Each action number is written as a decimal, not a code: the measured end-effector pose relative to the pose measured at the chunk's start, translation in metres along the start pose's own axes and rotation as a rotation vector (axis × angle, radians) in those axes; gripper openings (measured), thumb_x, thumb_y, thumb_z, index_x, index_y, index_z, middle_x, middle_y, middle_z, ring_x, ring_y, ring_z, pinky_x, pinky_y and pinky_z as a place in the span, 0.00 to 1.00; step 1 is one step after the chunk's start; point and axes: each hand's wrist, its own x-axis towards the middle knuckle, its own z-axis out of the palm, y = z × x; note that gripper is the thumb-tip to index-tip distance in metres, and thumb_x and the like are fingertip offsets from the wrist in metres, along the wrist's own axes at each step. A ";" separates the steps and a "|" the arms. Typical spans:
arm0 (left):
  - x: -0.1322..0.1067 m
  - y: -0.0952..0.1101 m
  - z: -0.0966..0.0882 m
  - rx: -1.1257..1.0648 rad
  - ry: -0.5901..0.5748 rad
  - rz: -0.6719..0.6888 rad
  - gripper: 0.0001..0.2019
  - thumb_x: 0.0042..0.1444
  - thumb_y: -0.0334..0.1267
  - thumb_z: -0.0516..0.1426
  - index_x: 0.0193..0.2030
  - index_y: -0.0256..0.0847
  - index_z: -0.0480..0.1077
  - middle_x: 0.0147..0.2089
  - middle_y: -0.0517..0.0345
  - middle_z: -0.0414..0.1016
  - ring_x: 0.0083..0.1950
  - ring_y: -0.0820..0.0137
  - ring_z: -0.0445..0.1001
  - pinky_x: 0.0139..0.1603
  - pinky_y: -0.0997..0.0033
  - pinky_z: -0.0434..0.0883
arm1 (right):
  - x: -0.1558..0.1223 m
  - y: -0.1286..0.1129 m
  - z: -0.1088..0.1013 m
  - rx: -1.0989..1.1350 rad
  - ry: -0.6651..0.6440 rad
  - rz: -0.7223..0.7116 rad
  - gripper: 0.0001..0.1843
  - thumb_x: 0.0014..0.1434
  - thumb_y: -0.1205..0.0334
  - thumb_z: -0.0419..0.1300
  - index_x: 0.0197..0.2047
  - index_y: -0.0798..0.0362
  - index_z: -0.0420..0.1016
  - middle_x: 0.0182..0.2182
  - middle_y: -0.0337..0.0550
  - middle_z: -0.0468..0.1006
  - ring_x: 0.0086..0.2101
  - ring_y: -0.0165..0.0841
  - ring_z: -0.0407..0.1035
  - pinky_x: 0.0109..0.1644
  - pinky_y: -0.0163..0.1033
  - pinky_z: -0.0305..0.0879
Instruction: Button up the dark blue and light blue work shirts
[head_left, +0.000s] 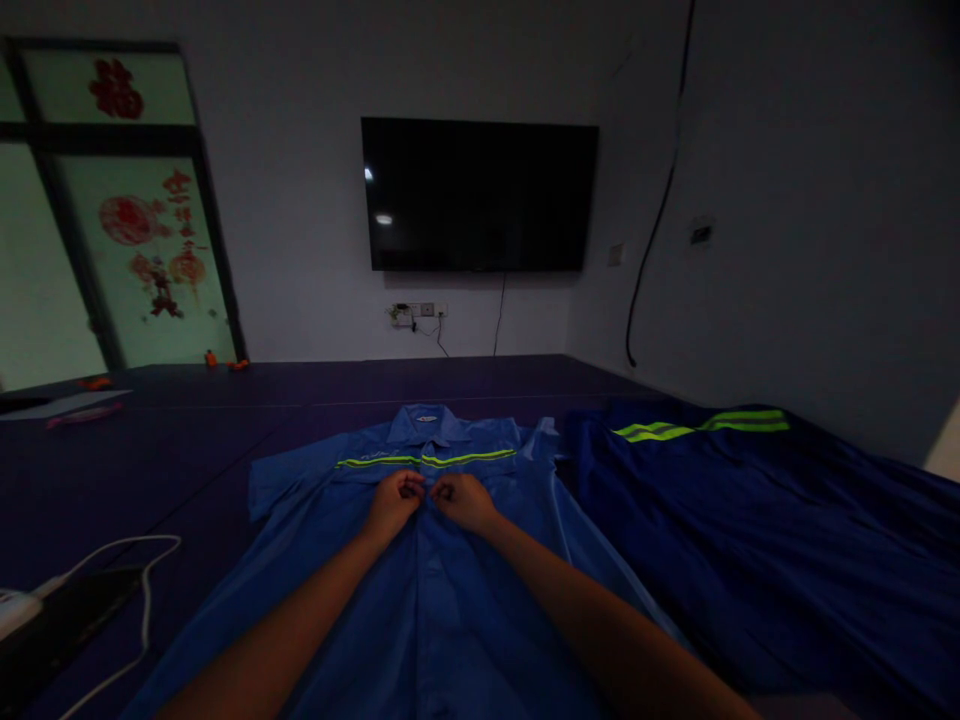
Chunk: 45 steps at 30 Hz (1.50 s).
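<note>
A blue short-sleeved work shirt (442, 600) lies spread out face up, its collar away from me and a yellow-green stripe across the chest. At its front placket, just below the stripe, my left hand (396, 502) is closed with the fingers curled in a pinch on the cloth. Close beside it, my right hand (466, 502) pinches the placket from the other side. The fingertips nearly meet, and any button between them is too small and dark to make out. Both forearms rest low over the shirt.
To the right lies a darker blue garment (720, 520) with yellow-green bands. On the left are a white cable (146, 600) and a dark flat object (75, 620) on the purple surface (187, 450). A television (480, 195) hangs on the far wall.
</note>
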 end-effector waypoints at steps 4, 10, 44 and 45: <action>-0.001 0.001 -0.001 0.002 -0.006 -0.004 0.13 0.37 0.25 0.53 0.33 0.34 0.71 0.28 0.57 0.74 0.30 0.73 0.71 0.32 0.75 0.66 | 0.000 0.001 0.001 0.004 0.010 -0.002 0.11 0.45 0.68 0.54 0.32 0.51 0.76 0.25 0.37 0.77 0.26 0.27 0.69 0.27 0.28 0.57; -0.001 0.001 -0.001 -0.015 -0.011 -0.011 0.11 0.37 0.25 0.54 0.31 0.35 0.71 0.27 0.57 0.74 0.30 0.72 0.72 0.33 0.74 0.67 | 0.000 0.001 0.001 0.005 -0.004 0.006 0.12 0.45 0.69 0.55 0.32 0.51 0.76 0.26 0.37 0.77 0.27 0.27 0.70 0.27 0.28 0.57; -0.001 0.006 -0.001 0.085 -0.086 0.019 0.08 0.38 0.25 0.54 0.26 0.36 0.71 0.27 0.57 0.74 0.31 0.70 0.71 0.35 0.73 0.66 | -0.001 -0.001 0.000 -0.047 0.053 -0.055 0.10 0.51 0.61 0.55 0.28 0.55 0.75 0.24 0.41 0.76 0.25 0.28 0.68 0.25 0.29 0.55; -0.001 0.006 -0.001 0.086 -0.091 0.019 0.08 0.38 0.25 0.54 0.26 0.36 0.71 0.27 0.57 0.74 0.31 0.70 0.71 0.35 0.74 0.66 | -0.001 -0.001 0.000 -0.044 0.054 -0.057 0.10 0.51 0.61 0.54 0.28 0.55 0.75 0.23 0.41 0.76 0.25 0.28 0.68 0.25 0.29 0.55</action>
